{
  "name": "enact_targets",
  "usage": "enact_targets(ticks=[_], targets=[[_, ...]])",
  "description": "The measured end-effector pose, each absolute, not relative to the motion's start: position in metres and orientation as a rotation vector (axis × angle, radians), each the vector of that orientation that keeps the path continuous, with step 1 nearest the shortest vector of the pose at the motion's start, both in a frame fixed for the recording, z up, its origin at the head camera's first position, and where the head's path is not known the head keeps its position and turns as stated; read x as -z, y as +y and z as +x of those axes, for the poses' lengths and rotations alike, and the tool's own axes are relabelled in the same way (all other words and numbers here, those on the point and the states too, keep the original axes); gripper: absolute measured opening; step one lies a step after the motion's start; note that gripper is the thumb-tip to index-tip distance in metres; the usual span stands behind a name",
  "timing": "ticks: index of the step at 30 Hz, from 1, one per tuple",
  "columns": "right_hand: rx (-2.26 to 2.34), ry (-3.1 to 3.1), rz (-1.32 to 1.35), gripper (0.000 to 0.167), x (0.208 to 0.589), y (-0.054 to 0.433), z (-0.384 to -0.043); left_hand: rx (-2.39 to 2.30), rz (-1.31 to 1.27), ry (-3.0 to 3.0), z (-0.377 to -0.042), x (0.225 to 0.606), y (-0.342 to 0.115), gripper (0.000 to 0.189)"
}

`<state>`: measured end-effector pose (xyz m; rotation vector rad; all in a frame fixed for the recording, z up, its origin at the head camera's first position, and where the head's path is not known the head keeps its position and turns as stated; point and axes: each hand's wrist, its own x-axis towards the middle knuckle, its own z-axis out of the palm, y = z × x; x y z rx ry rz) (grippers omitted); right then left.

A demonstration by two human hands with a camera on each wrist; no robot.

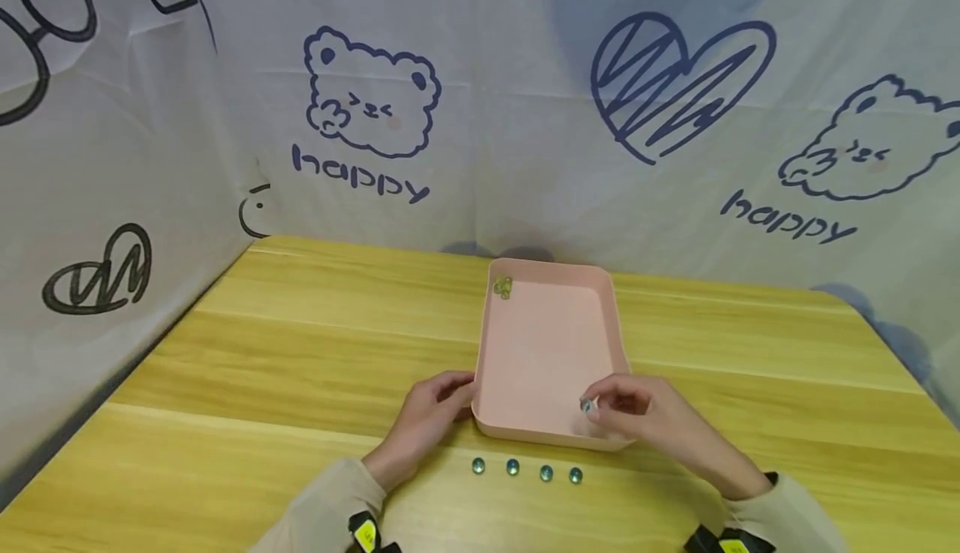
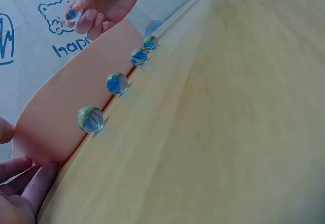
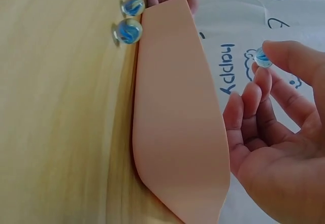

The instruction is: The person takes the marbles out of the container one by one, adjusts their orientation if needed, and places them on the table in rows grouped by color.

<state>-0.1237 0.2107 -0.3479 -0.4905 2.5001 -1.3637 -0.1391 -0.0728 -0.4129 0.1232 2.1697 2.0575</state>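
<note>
A pink rectangular tray (image 1: 551, 336) lies on the wooden table. My left hand (image 1: 431, 415) grips its near left corner, fingertips (image 2: 44, 176) low against the outer wall and another digit at the rim. Over the tray's near right part, my right hand (image 1: 648, 411) pinches a clear glass marble with a blue swirl (image 3: 262, 57) between thumb and forefinger. The other fingers of that hand are curled loosely. In front of the tray's near wall, several similar marbles (image 1: 513, 467) stand in a spaced row on the table. Yellowish-green marbles (image 1: 502, 288) cluster in the tray's far left corner.
The wooden table (image 1: 300, 353) extends to both sides of the tray. White cloth (image 1: 510, 161) with drawn bears, hearts and the word "happy" hangs behind and on the left. Dark straps with yellow labels (image 1: 366, 534) are on both wrists.
</note>
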Motion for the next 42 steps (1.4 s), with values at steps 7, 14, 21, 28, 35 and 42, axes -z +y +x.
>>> enact_targets(ticks=[7,14,21,28,35,42], targets=[[1.371,2.526,-0.532,0.023,0.351,0.209,-0.119,-2.062,0.132,2.163,-0.139,0.415,-0.072,0.034],[1.417,2.526,-0.641,0.017,0.352,0.213,-0.113,-2.057,0.133,2.176,-0.140,0.414,-0.073,0.033],[1.405,2.526,-0.707,0.014,0.356,0.218,-0.107,-2.067,0.126,2.175,-0.139,0.414,-0.074,0.032],[1.417,2.528,-0.745,0.014,0.355,0.222,-0.099,-2.100,0.129,2.147,-0.137,0.414,-0.073,0.034],[1.433,2.517,-0.746,0.014,0.353,0.221,-0.095,-2.091,0.129,2.157,-0.137,0.414,-0.073,0.033],[1.457,2.482,-0.723,0.014,0.354,0.224,-0.091,-2.086,0.141,2.159,-0.139,0.414,-0.072,0.034]])
